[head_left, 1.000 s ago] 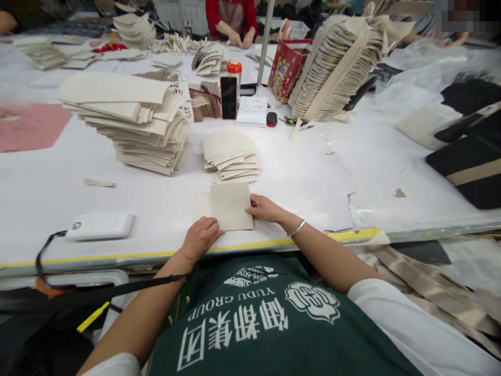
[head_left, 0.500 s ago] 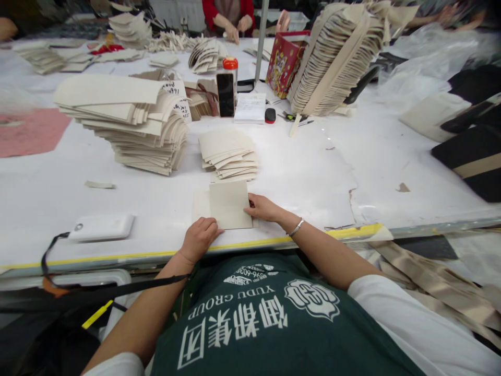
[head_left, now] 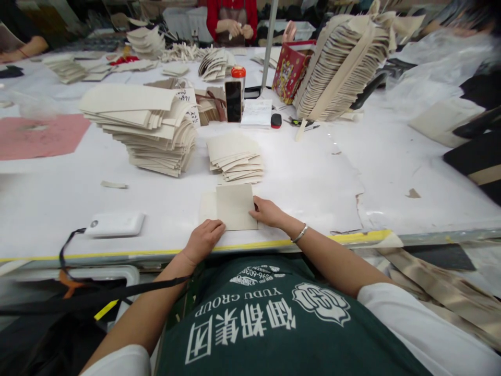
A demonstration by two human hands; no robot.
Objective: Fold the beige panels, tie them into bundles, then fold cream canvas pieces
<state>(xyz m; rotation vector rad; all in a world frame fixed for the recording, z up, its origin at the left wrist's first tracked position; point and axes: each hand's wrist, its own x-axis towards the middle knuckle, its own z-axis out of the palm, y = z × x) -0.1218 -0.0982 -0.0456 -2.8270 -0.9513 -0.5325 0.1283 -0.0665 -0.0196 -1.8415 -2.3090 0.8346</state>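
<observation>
A square beige fabric panel [head_left: 236,208] lies flat near the table's front edge, over a paler piece [head_left: 207,205] that shows at its left. My left hand [head_left: 205,238] has its fingers curled together at the panel's near left corner. At the right edge, my right hand [head_left: 268,212] pinches the panel between thumb and fingers; some fingertips are hidden. Just behind is a low stack of beige panels [head_left: 235,156]. A taller, uneven stack [head_left: 143,125] rises to the left of it.
A white power bank [head_left: 114,224] with a black strap lies at left. Farther back stand a phone [head_left: 234,102], a notepad [head_left: 256,113], a red box [head_left: 293,73] and a large tied bundle [head_left: 338,70]. Across the table, a person in red sleeves [head_left: 231,26] works with both hands.
The whole view has shifted slightly, with my hands and the panel keeping nearly the same places on the table. The person opposite has raised their hands and brought them together.
</observation>
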